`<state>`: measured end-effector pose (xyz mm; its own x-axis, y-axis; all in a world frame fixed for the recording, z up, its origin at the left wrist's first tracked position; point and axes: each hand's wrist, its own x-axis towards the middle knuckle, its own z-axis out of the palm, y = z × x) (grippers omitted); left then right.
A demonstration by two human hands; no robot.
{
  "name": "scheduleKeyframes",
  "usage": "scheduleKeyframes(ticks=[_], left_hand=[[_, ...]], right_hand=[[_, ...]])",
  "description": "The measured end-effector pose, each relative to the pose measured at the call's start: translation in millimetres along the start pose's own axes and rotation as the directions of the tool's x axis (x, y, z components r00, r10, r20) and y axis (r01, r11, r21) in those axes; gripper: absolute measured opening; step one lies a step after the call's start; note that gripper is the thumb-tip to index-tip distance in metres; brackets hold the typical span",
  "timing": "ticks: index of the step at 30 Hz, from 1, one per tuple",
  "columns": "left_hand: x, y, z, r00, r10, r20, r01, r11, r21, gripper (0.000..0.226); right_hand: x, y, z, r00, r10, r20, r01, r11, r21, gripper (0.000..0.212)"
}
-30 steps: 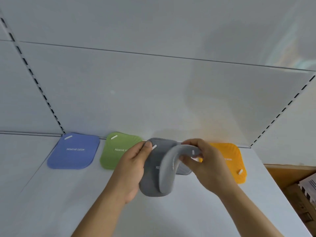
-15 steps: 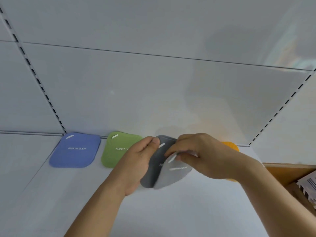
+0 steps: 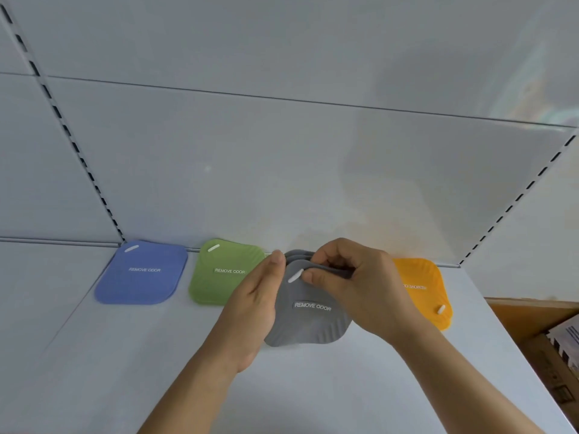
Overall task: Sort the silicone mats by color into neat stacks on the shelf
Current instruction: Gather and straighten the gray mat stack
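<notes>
Grey mat [image 3: 308, 321] now flipped label-up on grey pile. My right hand [image 3: 360, 286] pinches its far edge; left hand [image 3: 257, 308] flat, steadying left side. Grey stack nearly squared.

White shelf [image 3: 313, 386], blue mat [image 3: 141, 274], green mat [image 3: 224, 272], orange mat [image 3: 423, 292]

Orange mat [image 3: 419, 286] partly behind hands [image 3: 360, 289]

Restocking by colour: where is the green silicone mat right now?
Flat on the white shelf against the back wall, between the blue silicone mat and the left hand.
</notes>
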<state>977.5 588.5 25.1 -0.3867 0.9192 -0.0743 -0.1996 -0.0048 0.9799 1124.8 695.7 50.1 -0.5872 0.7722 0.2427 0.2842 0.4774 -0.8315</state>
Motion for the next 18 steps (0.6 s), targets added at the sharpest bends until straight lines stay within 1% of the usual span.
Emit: scheduleKeyframes(ticks=[1,3,6,7,8,9,11,12,13,16,18], left_hand=[[-2,1,2,0.999,0.038,0.028,-0.039,0.998,0.044,0.031],[-2,1,4,0.992,0.113,0.054,-0.12,0.98,0.156,0.027],[0,-3,2,0.981,0.196,0.011,-0.193,0.952,0.239,0.023],[1,-5,0,0.976,0.217,-0.006,-0.208,0.944,0.257,0.023],[1,-5,-2,0.973,0.228,-0.026,-0.213,0.938,0.274,0.022],[1,-5,-5,0.97,0.238,-0.044,-0.217,0.935,0.281,0.021],[2,-4,-13,0.968,0.241,-0.068,-0.214,0.937,0.276,0.027],[3,-4,-18,0.97,0.23,-0.083,-0.201,0.943,0.265,0.031],[4,-5,-22,0.97,0.221,-0.097,-0.191,0.948,0.253,0.033],[7,-8,-32,0.967,0.205,-0.148,-0.175,0.965,0.194,0.028],[9,-10,-36,0.963,0.2,-0.182,-0.168,0.97,0.174,0.027]], right_hand=[[1,0,0,1.0,-0.028,-0.009,0.028,0.999,-0.024,0.015],[3,2,2,0.99,-0.133,-0.043,0.127,0.984,-0.121,0.015],[3,11,2,0.956,-0.276,-0.097,0.252,0.945,-0.207,0.014],[3,18,-1,0.945,-0.302,-0.123,0.265,0.932,-0.248,0.013],[4,28,-5,0.941,-0.299,-0.158,0.244,0.924,-0.296,0.012],[6,39,-11,0.945,-0.261,-0.197,0.184,0.922,-0.34,0.013],[12,64,-22,0.967,-0.114,-0.227,0.0,0.893,-0.45,0.018],[15,75,-25,0.978,-0.043,-0.202,-0.07,0.851,-0.52,0.022],[17,84,-27,0.987,-0.001,-0.158,-0.093,0.804,-0.588,0.025],[25,98,-22,1.0,0.028,0.013,-0.01,0.687,-0.726,0.034],[32,102,-10,0.987,0.113,0.113,0.02,0.615,-0.789,0.042]])
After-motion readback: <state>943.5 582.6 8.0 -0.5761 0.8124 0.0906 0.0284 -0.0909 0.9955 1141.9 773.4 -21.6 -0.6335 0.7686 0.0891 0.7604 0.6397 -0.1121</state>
